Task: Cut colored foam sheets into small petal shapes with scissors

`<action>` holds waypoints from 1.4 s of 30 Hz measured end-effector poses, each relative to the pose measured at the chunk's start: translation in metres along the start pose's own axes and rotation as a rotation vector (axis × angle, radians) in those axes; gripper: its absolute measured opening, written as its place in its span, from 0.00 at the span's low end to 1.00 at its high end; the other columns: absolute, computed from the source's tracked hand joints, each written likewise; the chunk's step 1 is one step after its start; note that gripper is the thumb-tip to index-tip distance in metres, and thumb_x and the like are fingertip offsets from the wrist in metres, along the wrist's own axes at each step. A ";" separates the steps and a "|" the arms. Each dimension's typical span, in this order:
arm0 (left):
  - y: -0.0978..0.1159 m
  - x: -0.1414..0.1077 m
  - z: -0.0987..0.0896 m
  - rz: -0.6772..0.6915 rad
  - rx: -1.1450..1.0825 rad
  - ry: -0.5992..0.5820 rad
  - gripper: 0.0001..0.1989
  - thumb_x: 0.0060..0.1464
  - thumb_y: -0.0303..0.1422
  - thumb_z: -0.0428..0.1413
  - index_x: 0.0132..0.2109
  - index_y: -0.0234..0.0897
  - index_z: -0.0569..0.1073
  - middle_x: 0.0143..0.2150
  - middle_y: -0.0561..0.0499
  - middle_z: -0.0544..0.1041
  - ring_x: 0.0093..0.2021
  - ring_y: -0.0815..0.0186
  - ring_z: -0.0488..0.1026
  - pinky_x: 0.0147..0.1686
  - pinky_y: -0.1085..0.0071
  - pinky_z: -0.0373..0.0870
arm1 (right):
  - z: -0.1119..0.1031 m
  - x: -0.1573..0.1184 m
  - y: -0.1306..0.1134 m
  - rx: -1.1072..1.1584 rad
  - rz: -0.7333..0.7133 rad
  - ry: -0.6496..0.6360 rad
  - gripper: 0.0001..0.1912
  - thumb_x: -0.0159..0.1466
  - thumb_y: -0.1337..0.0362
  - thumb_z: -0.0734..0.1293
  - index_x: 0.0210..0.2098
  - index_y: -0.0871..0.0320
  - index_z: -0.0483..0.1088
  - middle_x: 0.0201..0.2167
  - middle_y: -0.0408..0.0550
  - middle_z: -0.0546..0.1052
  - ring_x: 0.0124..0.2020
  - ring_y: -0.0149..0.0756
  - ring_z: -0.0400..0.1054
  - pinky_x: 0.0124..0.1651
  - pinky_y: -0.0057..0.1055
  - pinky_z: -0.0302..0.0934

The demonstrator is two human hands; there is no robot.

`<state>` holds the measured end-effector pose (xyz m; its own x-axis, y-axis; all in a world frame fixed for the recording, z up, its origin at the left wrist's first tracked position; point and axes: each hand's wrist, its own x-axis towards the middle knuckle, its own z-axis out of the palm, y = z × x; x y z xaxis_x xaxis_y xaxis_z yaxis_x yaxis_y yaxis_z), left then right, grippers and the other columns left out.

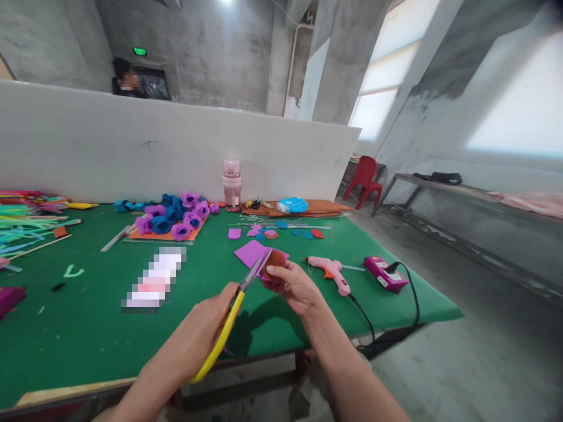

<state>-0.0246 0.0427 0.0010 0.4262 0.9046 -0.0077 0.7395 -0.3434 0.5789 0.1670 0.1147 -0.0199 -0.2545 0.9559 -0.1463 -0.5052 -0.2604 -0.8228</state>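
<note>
Scissors (222, 340) with yellow handles are clasped in the left hand (197, 331), the blades pointing away and to the right, so that their tips meet the brown piece (275, 258) I have pinched in the right hand (297, 287). That grip is between thumb and fingers, low on the piece, which seems meant to leave its upper edge bare to the blades; some purple shows beneath it. From my view I cannot tell how far the blades are parted. Both hands work above the near middle of the green table (101, 357), with the purple sheet (250, 252) lying just beyond, probably placed there to be within reach. To the right, the pink glue gun (329, 266) lies beside the purple power strip (382, 275), likely because its cord needs to be near an outlet. Farther off to the left, purple and blue paper flowers (169, 215) are gathered on an orange sheet (152, 233), perhaps to hold them together, and the pink bottle (231, 184) stands upright near the white partition (176, 140), out of the hands' way.
</note>
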 end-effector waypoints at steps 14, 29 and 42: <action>-0.007 0.003 0.009 -0.003 -0.124 0.006 0.12 0.58 0.33 0.44 0.49 0.42 0.57 0.27 0.59 0.63 0.23 0.71 0.61 0.22 0.78 0.60 | 0.003 -0.003 0.003 -0.032 0.075 -0.028 0.16 0.40 0.65 0.78 0.28 0.62 0.75 0.21 0.42 0.77 0.22 0.28 0.70 0.30 0.25 0.64; -0.005 -0.004 0.003 0.022 -0.244 -0.020 0.04 0.60 0.33 0.45 0.43 0.43 0.59 0.21 0.62 0.62 0.19 0.73 0.57 0.19 0.79 0.53 | -0.004 -0.002 0.001 -0.043 0.132 -0.088 0.17 0.39 0.65 0.78 0.28 0.61 0.75 0.21 0.41 0.76 0.22 0.27 0.69 0.31 0.26 0.65; -0.007 -0.006 -0.004 0.030 -0.268 -0.100 0.09 0.62 0.40 0.40 0.38 0.42 0.58 0.22 0.61 0.60 0.19 0.73 0.55 0.18 0.79 0.53 | -0.012 -0.001 -0.005 -0.278 -0.002 -0.108 0.15 0.41 0.63 0.78 0.28 0.61 0.77 0.23 0.43 0.76 0.25 0.30 0.70 0.34 0.28 0.64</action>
<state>-0.0347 0.0404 0.0006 0.5045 0.8613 -0.0600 0.5677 -0.2785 0.7747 0.1803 0.1166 -0.0221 -0.3477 0.9325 -0.0972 -0.2646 -0.1971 -0.9440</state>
